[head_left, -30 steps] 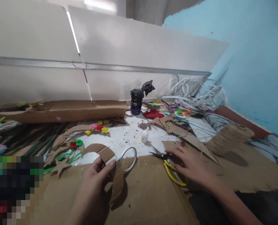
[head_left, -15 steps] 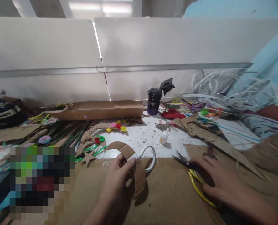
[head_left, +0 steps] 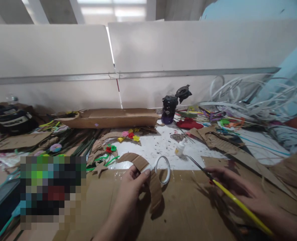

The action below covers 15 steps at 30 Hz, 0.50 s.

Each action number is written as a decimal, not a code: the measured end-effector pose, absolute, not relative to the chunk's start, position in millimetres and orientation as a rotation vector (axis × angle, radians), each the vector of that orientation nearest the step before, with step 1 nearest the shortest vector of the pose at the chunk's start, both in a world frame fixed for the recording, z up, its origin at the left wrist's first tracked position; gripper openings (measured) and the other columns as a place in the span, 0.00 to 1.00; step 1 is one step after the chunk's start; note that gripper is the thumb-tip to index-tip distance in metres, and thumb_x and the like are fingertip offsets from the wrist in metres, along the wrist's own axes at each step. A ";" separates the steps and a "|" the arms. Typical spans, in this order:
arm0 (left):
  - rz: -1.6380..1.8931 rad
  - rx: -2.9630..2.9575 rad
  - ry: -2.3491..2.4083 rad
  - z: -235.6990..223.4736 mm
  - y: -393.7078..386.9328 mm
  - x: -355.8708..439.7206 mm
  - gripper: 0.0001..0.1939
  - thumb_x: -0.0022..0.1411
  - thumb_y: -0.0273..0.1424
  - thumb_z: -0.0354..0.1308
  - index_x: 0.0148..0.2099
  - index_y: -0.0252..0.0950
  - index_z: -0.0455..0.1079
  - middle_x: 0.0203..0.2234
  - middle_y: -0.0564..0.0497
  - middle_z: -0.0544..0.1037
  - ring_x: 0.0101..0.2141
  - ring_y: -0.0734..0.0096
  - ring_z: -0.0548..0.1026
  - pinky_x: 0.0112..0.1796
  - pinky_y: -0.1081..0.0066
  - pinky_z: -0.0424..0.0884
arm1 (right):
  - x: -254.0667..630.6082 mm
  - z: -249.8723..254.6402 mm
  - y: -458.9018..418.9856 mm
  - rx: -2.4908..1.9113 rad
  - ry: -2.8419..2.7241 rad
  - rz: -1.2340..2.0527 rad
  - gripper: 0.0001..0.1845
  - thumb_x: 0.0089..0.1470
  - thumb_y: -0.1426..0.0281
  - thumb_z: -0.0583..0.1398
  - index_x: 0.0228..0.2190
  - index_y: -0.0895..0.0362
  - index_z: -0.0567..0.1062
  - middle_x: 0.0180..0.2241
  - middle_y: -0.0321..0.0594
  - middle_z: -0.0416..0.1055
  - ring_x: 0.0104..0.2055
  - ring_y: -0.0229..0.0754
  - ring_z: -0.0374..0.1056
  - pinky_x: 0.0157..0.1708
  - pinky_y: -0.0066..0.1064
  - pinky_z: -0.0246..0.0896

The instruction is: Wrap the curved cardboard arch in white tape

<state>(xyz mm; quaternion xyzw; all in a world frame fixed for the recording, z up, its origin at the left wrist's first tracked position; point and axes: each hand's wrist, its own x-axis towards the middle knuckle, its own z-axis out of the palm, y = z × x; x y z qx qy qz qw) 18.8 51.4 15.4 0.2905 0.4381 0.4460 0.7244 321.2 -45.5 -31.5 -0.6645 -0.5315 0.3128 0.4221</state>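
Observation:
My left hand (head_left: 135, 189) is closed, thumb against fingers, on a curved strip of cardboard (head_left: 156, 194), which arches over a sheet of brown cardboard (head_left: 183, 204). Just right of the strip, a white ring (head_left: 163, 170), like a tape roll, stands on edge; whether they touch I cannot tell. In my right hand (head_left: 238, 192) is a pair of scissors (head_left: 228, 192) with yellow handles, seen edge-on, its dark blades pointing up and left. A small white glue bottle (head_left: 180, 148) stands beyond the blade tips. A cardboard star (head_left: 100, 169) lies left of the strip.
A long cardboard tray (head_left: 118, 121) lies across the back, beside a dark bottle (head_left: 169, 109) with its lid up. Coiled white strips (head_left: 238, 90) heap at the back right. Cut cardboard (head_left: 238, 155) lies at right. Small colourful flowers (head_left: 130, 135) sit on a curved cardboard piece.
My right hand has picked up and turned the scissors, so they now show edge-on. My left hand keeps its hold on the cardboard strip. The view has shifted slightly.

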 end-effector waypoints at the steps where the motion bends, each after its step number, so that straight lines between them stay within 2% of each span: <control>1: 0.985 0.639 0.957 16.1 51.3 18.9 0.18 0.54 0.37 0.74 0.45 0.39 0.76 0.29 0.47 0.79 0.26 0.68 0.74 0.28 0.71 0.66 | 316.4 -30.8 -44.8 -1.596 -1.253 0.923 0.34 0.48 0.48 0.67 0.54 0.49 0.77 0.46 0.54 0.78 0.48 0.62 0.77 0.43 0.45 0.76; 3: 0.987 0.635 0.936 17.5 51.4 19.1 0.18 0.54 0.37 0.74 0.45 0.39 0.76 0.29 0.47 0.80 0.26 0.68 0.75 0.28 0.71 0.66 | 304.8 -27.7 -44.0 -1.456 -1.131 1.188 0.36 0.41 0.46 0.71 0.50 0.48 0.81 0.42 0.51 0.80 0.43 0.58 0.78 0.40 0.42 0.75; 6: 0.988 0.630 0.943 19.4 51.9 19.5 0.16 0.55 0.35 0.74 0.43 0.39 0.75 0.30 0.48 0.80 0.26 0.70 0.74 0.29 0.71 0.66 | 284.4 -19.0 -43.0 -1.395 -1.150 1.424 0.36 0.45 0.43 0.69 0.52 0.47 0.81 0.36 0.47 0.81 0.33 0.51 0.78 0.31 0.39 0.75; 8: 0.971 0.613 0.971 20.7 52.0 20.1 0.15 0.55 0.35 0.74 0.42 0.39 0.74 0.32 0.49 0.80 0.26 0.73 0.74 0.29 0.73 0.65 | 271.3 -11.3 -41.0 -1.408 -1.210 1.432 0.32 0.46 0.46 0.70 0.52 0.43 0.82 0.39 0.47 0.81 0.35 0.52 0.78 0.33 0.39 0.75; 11: 0.933 0.592 1.019 22.8 51.5 21.0 0.15 0.55 0.34 0.73 0.42 0.40 0.72 0.30 0.52 0.77 0.25 0.75 0.71 0.27 0.74 0.63 | 254.9 0.8 -34.7 -1.407 -1.298 1.362 0.26 0.49 0.53 0.71 0.50 0.43 0.83 0.47 0.46 0.81 0.48 0.56 0.77 0.46 0.42 0.74; 13: 0.923 0.598 1.035 24.1 50.9 21.4 0.15 0.56 0.35 0.72 0.42 0.41 0.71 0.28 0.54 0.74 0.25 0.75 0.70 0.26 0.75 0.62 | 246.8 7.7 -29.1 -1.399 -1.358 1.359 0.25 0.51 0.56 0.71 0.50 0.46 0.82 0.46 0.45 0.81 0.48 0.56 0.77 0.47 0.42 0.74; 15: 0.925 0.606 1.040 24.9 50.8 21.6 0.15 0.57 0.35 0.72 0.42 0.41 0.70 0.28 0.55 0.73 0.25 0.75 0.70 0.26 0.76 0.61 | 241.0 12.7 -23.3 -1.414 -1.439 1.330 0.23 0.52 0.59 0.70 0.50 0.49 0.82 0.44 0.44 0.81 0.44 0.53 0.77 0.43 0.40 0.74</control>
